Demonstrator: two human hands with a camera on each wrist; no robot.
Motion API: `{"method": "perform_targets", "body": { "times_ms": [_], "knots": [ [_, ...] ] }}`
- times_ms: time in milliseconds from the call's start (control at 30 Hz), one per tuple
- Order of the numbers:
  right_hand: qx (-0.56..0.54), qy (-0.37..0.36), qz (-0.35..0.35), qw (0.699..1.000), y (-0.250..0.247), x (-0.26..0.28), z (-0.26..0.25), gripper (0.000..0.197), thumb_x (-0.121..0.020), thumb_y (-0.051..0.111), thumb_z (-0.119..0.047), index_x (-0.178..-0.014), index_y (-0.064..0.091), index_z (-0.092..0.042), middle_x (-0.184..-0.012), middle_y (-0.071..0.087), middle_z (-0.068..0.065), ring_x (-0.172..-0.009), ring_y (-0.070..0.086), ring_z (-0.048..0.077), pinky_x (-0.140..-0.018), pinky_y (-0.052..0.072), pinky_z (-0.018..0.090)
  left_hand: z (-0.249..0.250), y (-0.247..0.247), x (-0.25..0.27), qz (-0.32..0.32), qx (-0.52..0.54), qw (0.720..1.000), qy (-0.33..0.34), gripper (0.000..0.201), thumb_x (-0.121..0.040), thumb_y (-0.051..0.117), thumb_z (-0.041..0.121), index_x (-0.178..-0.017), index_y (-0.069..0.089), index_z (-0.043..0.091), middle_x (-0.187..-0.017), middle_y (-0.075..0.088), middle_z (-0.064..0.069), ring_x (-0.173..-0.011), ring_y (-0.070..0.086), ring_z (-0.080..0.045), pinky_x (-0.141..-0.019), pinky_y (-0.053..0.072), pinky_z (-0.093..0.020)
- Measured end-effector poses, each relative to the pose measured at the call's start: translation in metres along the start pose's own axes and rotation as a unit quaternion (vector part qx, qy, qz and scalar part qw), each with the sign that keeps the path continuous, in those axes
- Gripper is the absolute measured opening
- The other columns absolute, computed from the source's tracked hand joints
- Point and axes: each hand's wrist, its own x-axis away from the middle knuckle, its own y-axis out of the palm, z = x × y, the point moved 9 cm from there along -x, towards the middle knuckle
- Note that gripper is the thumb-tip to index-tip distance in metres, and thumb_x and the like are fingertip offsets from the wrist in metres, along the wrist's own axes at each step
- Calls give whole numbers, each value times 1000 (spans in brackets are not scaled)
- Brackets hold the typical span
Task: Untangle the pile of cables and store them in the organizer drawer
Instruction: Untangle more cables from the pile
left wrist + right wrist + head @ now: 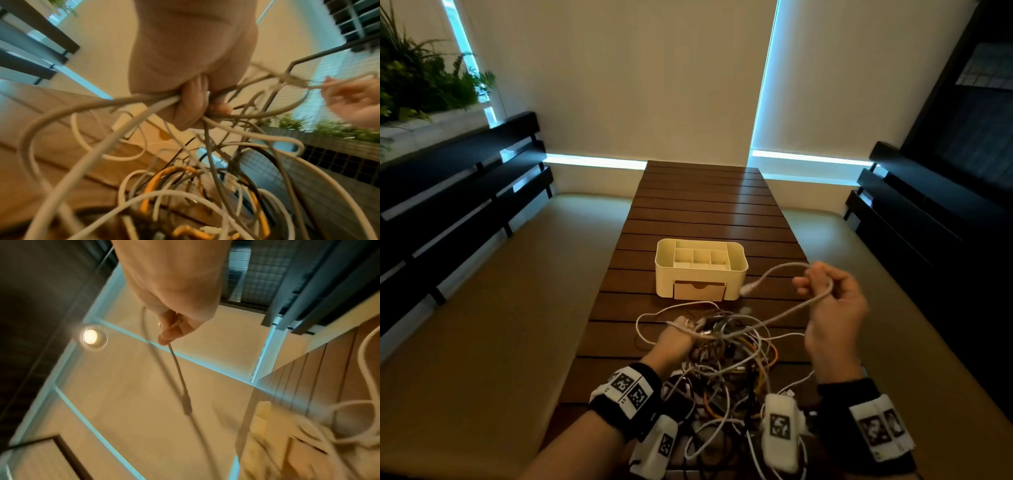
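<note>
Cables tangled before organizer, slatted table, benches flanking

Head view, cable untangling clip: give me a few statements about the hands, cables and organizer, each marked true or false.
1. The right hand holds a white cable lifted above the table. True.
2. The organizer's drawer is pulled fully out. False: it looks closed or nearly so.
3. The left hand grips cables in the pile. True.
4. The organizer already holds cables in its top compartments. False: those in view look empty.
5. Every cable is white. False: some are orange and some are dark.
</note>
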Motion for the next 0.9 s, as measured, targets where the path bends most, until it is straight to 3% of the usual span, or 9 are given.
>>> {"method": "perform_targets", "body": {
  "times_ms": [200, 267, 367, 467, 567, 700, 767, 833, 900],
  "knots": [
    [83, -32, -131, 987, 24, 1, -17, 11, -87, 56, -8, -84, 62, -17, -72, 70, 0, -60, 65, 13, -54, 53, 19, 11, -3, 9, -53, -40, 997, 32, 31, -95, 55, 25, -65, 59, 16, -66, 60, 0, -66, 57, -12, -72, 47, -25],
    [145, -33, -127, 981, 21, 1, -4, 14, -88, 57, -8, -82, 62, -20, -74, 69, 2, -59, 65, 11, -55, 53, 20, 24, -11, 16, -28, -171, 985, 28, 25, -93, 57, 33, -90, 61, 9, -86, 66, -6, -88, 63, -20, -83, 49, -30],
    [246, -35, -87, 965, 2, -5, 19, 22, -88, 59, -9, -76, 61, -28, -74, 67, 8, -60, 64, 14, -58, 52, 30, 38, -41, 23, 67, -375, 925, -19, 63, -83, 70, 32, -129, 34, 6, -124, 56, -10, -114, 54, -26, -86, 46, -28],
    [382, -24, -52, 922, -23, -12, 40, 21, -88, 60, -14, -74, 59, -30, -73, 66, 3, -74, 65, 23, -68, 54, 38, 61, -62, 36, 138, -363, 921, 1, 63, -80, 69, 14, -130, 31, 8, -117, 56, -6, -99, 57, -17, -72, 50, -23],
    [458, 22, -51, 887, -36, -12, 52, 9, -90, 57, -19, -82, 62, -18, -74, 64, 6, -68, 60, 19, -56, 44, 23, 107, -89, 61, 259, -296, 914, 103, 19, -89, 56, 13, -107, 59, 10, -88, 52, 11, -75, 50, -8, -57, 39, -17],
    [279, 44, -47, 958, -13, 12, 43, 18, -94, 50, -22, -77, 57, -21, -79, 66, 11, -63, 62, 20, -55, 53, 32, 152, -127, 110, 398, -50, 880, 255, 19, -94, 53, 18, -79, 61, 26, -71, 55, 7, -61, 46, -5, -62, 44, -28],
    [214, 55, -150, 964, 23, 45, 43, 17, -95, 47, -15, -80, 56, -17, -77, 65, 7, -58, 61, 14, -50, 51, 23, 171, -138, 134, 444, -27, 836, 323, 21, -96, 51, 21, -76, 57, 29, -65, 49, 9, -53, 40, -1, -54, 38, -20],
    [261, 59, -347, 899, 64, 93, 56, 10, -93, 50, -10, -89, 57, -15, -83, 66, 2, -62, 64, 13, -57, 56, 26, 187, -149, 158, 480, -7, 785, 391, 11, -95, 53, 18, -90, 63, 22, -64, 45, 11, -49, 41, 3, -50, 35, -12],
    [372, 75, -572, 727, 85, 143, 88, 24, -91, 52, -6, -112, 55, -19, -102, 67, 2, -79, 66, 16, -74, 56, 29, 195, -161, 173, 515, -7, 742, 428, 10, -92, 56, 13, -98, 61, 20, -63, 43, 12, -48, 41, 6, -53, 36, -7]
  ]
}}
